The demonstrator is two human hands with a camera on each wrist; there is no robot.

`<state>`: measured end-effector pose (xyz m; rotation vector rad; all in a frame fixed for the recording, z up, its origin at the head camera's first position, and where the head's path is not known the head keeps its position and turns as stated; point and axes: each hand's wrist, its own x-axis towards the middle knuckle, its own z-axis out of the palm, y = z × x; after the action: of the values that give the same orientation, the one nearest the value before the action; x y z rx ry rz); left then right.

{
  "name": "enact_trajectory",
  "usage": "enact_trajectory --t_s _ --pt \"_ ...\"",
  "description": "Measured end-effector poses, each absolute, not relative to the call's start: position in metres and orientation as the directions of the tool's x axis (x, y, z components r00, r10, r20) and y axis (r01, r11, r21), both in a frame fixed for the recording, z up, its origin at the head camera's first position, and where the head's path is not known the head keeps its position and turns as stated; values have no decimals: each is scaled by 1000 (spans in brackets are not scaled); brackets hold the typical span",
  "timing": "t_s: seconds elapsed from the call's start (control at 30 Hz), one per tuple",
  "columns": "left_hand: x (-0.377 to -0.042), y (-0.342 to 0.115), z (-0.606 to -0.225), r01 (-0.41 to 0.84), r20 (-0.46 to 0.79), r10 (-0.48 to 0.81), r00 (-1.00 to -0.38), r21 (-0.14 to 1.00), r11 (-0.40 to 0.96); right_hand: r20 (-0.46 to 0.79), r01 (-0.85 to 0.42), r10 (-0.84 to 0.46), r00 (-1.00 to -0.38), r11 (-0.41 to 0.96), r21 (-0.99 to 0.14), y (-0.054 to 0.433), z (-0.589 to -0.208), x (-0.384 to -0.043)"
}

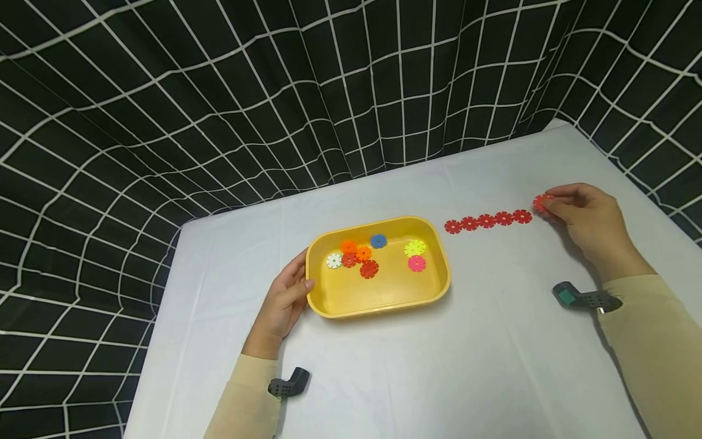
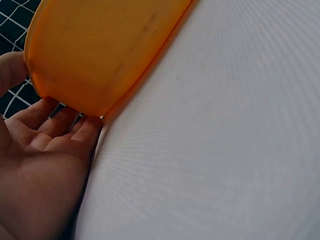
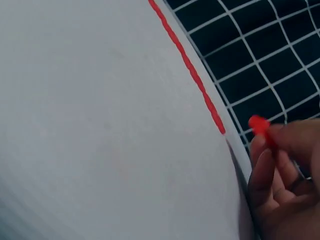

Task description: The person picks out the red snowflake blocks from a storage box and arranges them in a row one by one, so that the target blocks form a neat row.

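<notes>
**Left hand on a yellow tray, right hand with a red disc**

A black curtain with white lines hangs behind both hands and goes round their sides. Under them is a white, cloth-covered worktop. A dark gadget sits at the left wrist. The tray is between the hands, nearer the left one, and little flat discs lie in it. Going from the left hand toward the right, there is a white disc, then two orange discs bunched up with two darker red ones, then a blue disc, some yellow discs and a pink disc. Another dark gadget is at the right wrist.

The left hand grips the near end of the tray, thumb at the rim and fingers against the outside wall. The right hand pinches one red disc between thumb and fingers.

To the left of the right hand, a row of red discs lies on the worktop. Five of them touch in a nearly straight line. The pinched disc is round with a notched edge, just beside the row's right end, with a small gap between.
</notes>
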<state>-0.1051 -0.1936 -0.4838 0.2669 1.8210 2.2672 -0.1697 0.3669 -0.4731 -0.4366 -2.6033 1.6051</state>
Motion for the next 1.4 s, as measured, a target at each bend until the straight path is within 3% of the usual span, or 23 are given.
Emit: enact_trajectory --t_s 0.43,1.4 --pt "-105 -193 -482 -66 -5 281 -960 976 -208 -105 236 235 -966 651 -722 371 -472 -166" --pt "-105 -193 -482 -65 -5 284 -959 978 -201 -93 231 238 -967 658 -717 367 -470 -163"
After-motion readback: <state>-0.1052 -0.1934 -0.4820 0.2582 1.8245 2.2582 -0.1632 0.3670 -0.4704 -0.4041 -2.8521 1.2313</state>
